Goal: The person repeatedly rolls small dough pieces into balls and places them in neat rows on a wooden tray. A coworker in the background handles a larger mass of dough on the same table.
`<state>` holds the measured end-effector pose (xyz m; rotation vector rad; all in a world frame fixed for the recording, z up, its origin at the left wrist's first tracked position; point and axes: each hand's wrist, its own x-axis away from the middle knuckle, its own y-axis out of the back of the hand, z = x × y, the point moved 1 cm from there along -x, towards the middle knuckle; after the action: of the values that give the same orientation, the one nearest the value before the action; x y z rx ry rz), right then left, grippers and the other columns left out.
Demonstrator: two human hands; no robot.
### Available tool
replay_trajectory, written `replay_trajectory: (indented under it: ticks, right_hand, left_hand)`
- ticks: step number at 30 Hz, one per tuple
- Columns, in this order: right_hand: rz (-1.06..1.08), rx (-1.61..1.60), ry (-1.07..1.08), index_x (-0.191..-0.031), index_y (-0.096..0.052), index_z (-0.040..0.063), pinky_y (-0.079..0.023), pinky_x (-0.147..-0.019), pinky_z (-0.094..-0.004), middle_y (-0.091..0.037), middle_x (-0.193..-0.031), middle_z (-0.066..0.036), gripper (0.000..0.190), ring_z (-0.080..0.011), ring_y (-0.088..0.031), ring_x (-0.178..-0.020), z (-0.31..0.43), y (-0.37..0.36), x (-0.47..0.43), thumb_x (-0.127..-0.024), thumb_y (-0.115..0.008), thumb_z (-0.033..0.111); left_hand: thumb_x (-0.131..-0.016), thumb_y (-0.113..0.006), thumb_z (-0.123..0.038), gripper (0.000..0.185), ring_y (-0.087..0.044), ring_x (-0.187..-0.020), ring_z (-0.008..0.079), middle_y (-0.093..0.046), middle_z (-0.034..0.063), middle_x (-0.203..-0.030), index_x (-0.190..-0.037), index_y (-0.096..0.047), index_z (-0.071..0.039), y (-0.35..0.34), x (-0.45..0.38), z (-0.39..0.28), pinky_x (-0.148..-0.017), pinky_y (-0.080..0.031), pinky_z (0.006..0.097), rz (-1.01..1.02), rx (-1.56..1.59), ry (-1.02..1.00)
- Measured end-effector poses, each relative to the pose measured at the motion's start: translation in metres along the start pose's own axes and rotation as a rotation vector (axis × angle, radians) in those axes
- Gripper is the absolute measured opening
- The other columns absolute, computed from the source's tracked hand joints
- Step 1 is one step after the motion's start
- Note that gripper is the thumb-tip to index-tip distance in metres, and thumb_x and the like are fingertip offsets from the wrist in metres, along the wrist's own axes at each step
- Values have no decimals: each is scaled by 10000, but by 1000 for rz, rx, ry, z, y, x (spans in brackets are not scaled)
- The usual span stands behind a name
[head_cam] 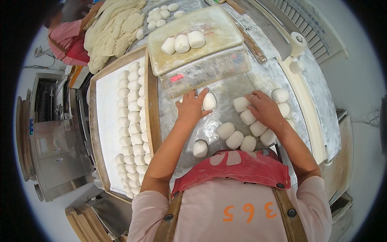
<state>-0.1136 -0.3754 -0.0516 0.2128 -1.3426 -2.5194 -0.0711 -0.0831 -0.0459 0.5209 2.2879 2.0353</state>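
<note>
My left hand (190,107) is on the metal worktop (223,87), its thumb and index finger around a white dough piece (209,101). Another dough piece is mostly hidden under its other fingers. To the right, my right hand (263,107) has thumb and index finger on a rounded dough piece (241,104). Just below that hand, several more pieces lie in a slanting row, including one dough piece (258,128). Nearer my body sit a loose group with a dough piece (226,130) and a single dough piece (200,148).
A wooden-framed tray (154,103) on the left holds rows of dough pieces. Beyond my hands, three pieces rest on a plastic lid (217,33). A large dough mass (115,30) lies far left, near another person (68,42). A pale belt (297,109) runs along the right.
</note>
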Motion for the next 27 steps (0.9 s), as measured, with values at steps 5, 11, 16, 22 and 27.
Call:
replay_trajectory:
  ticks: [5, 11, 16, 22, 27]
  right_hand:
    - [-228, -138, -206, -1341, -583, 89, -518, -948, -395, -604, -1297, -159, 521, -365, -609, -1162, -14, 41, 27, -835, -709, 92]
    - [-508, 255, -563, -1487, -450, 60, -504, -964, -402, -535, -1428, -144, 727, -306, -582, -1176, -160, 97, 140, -868, -782, 245]
    - [-173, -153, -1026, -1530, -391, 89, -550, -712, -384, -597, -1322, -231, 820, -326, -666, -949, -200, 104, 170, -876, -751, 428]
    - [-193, 311, -753, -1237, -605, 32, -516, -749, -462, -703, -971, -239, 518, -364, -673, -847, -234, 102, 155, -914, -707, 424]
    - [-181, 441, -611, -960, -659, -11, -506, -761, -468, -691, -892, -245, 403, -407, -661, -834, -207, 104, 133, -939, -679, 392]
  left_hand:
    - [-715, -874, -362, 709, -558, -1167, 327, -575, 109, -1205, -1345, -572, -238, 4, -2, 16, -919, -466, 557, 42, 158, -9]
    - [-801, -834, -329, 701, -564, -1188, 318, -577, 96, -1251, -1410, -522, -178, -22, -11, 82, -960, -483, 461, -213, 685, -70]
    - [-957, -714, -299, 588, -566, -1162, 200, -585, 44, -1259, -1445, -437, -122, 28, 35, 97, -945, -509, 413, -41, 1642, 380]
    - [-955, -714, -293, 593, -597, -1140, 196, -595, 52, -1290, -1433, -438, -74, 35, 114, 222, -933, -523, 386, -427, 1954, 346]
    - [-919, -707, -477, 712, -599, -1191, 238, -598, 144, -1322, -1423, -475, -30, 65, 166, 327, -954, -509, 398, -736, 1057, 670]
